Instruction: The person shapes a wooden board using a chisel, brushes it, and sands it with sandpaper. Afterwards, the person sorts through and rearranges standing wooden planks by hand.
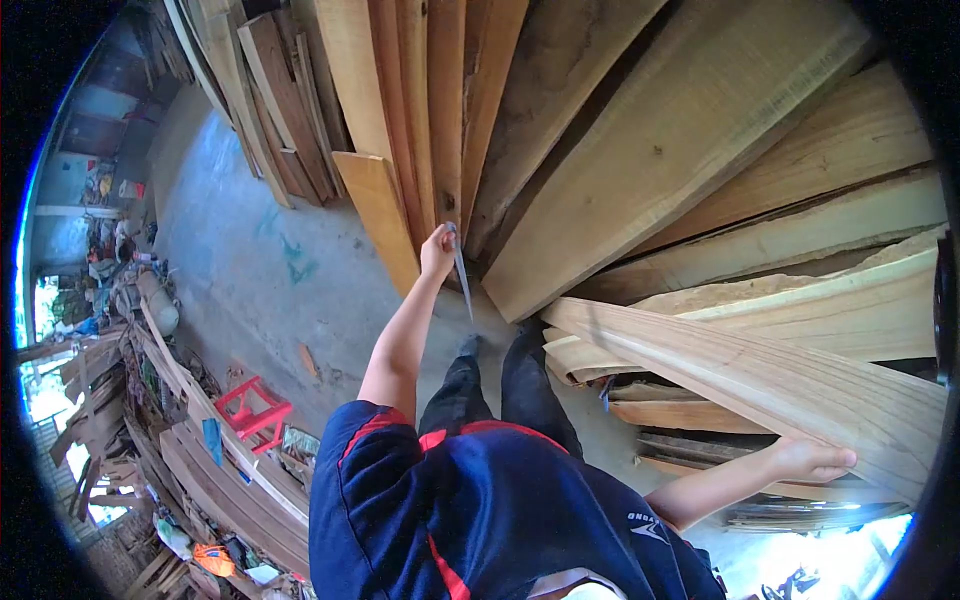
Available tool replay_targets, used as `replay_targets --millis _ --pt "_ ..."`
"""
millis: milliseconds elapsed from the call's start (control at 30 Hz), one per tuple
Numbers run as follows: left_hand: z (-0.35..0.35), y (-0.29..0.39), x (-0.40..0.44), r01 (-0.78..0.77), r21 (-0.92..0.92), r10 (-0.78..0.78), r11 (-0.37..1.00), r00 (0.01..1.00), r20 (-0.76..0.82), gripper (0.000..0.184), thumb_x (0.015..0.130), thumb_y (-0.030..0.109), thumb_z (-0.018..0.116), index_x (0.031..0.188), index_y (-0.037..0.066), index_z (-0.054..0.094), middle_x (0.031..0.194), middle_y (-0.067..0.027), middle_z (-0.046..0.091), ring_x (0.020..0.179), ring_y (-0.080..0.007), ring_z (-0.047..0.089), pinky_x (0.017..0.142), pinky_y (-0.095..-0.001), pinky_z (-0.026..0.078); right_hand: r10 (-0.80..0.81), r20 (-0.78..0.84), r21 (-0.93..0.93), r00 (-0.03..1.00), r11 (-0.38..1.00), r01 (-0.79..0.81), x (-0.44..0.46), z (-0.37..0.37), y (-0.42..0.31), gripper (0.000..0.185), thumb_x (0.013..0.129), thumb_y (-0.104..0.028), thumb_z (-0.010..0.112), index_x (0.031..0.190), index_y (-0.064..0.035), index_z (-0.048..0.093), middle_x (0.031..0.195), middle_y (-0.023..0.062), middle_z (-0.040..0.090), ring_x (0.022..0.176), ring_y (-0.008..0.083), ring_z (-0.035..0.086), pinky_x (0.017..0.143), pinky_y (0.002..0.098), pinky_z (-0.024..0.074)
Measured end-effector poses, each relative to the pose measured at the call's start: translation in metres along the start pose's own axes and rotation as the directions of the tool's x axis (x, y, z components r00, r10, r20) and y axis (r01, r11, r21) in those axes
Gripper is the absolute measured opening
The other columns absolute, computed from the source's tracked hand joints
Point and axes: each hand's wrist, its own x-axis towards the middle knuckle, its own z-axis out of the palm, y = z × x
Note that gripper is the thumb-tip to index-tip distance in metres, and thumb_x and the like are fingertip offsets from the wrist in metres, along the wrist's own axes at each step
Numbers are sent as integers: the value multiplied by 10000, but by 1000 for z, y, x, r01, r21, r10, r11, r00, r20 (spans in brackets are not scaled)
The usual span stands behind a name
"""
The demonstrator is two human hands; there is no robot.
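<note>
My left hand is raised in front of me, its fingers closed around the top of a long, thin grey tapered strip. The strip points down toward the floor near my feet; whether it is a blade or a tape I cannot tell. Low on the right, my right hand is closed at the edge of a pale wooden board. That board slants across other planks, its near end beside my hand and its far end close to my legs. Part of the right hand's grip is hidden.
Wide planks lean in a fan ahead and to the right. Narrower upright boards stand ahead. A red plastic stool lies at left by long boards and clutter. A small wood scrap is on the concrete floor.
</note>
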Motion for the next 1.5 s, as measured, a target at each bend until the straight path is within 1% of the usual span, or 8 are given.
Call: replay_targets --millis 33,367,567,833,933,1100,1400,1500 --pt "-2 -6 6 210 -335 -216 919 976 20 288 721 -79 566 965 70 601 701 -39 576 640 -134 574 585 -281 477 17 8 11 1000 1000 -17 -1 1 -1 815 940 -548 330 1386 110 148 1392 294 246 1279 367 344 1048 463 354" --pt "-34 -35 53 111 -22 -113 994 982 -149 294 696 -39 641 970 34 564 797 -82 627 714 -180 594 669 -327 501 24 -56 -7 998 1000 -25 -8 10 -19 761 957 -501 318 1402 86 126 1407 289 228 1301 373 310 1061 476 343" --pt "-27 -75 75 341 -501 -375 796 926 34 566 848 -48 551 1373 35 355 979 -6 573 870 -127 565 733 -295 533 78 -117 -4 990 997 -79 -10 7 -20 776 948 -510 361 1395 88 149 1392 290 268 1267 380 358 1039 473 359" --pt "-17 -5 73 321 184 -186 929 835 -518 408 761 6 551 1166 14 504 1152 -176 514 1056 -308 518 854 -359 460 213 -280 -15 936 974 -226 -23 1 -3 636 975 -450 368 1275 111 382 1277 287 423 1157 335 467 967 412 394" --pt "18 50 75 -336 -31 320 941 919 -230 448 720 -89 491 1149 39 508 1161 -163 447 973 -297 502 784 -333 469 168 -227 -19 959 984 -177 -27 -9 21 624 978 -438 372 1281 107 372 1281 269 425 1148 318 469 962 404 395" --pt "43 290 102 -654 -278 709 703 676 202 271 822 -17 541 1088 29 553 1048 -138 558 917 -254 584 743 -294 494 136 -190 89 972 989 -121 -31 -1 16 570 991 -376 373 1305 99 360 1284 247 441 1155 287 472 964 391 387" --pt "149 482 201 -334 184 366 924 913 -180 660 936 473 367 1314 -67 338 1250 -307 464 1217 -420 411 1003 -470 348 30 -215 -115 976 992 -56 -31 2 1 459 994 -350 369 1092 77 502 1027 225 538 941 306 532 829 381 430" --pt "136 482 215 -260 -167 275 951 958 77 703 937 522 269 1301 -75 349 1174 -357 497 1130 -460 476 980 -502 357 198 -188 -79 962 973 -216 -35 -1 9 522 996 -337 380 1309 81 389 1306 249 440 1200 299 444 1004 388 359"
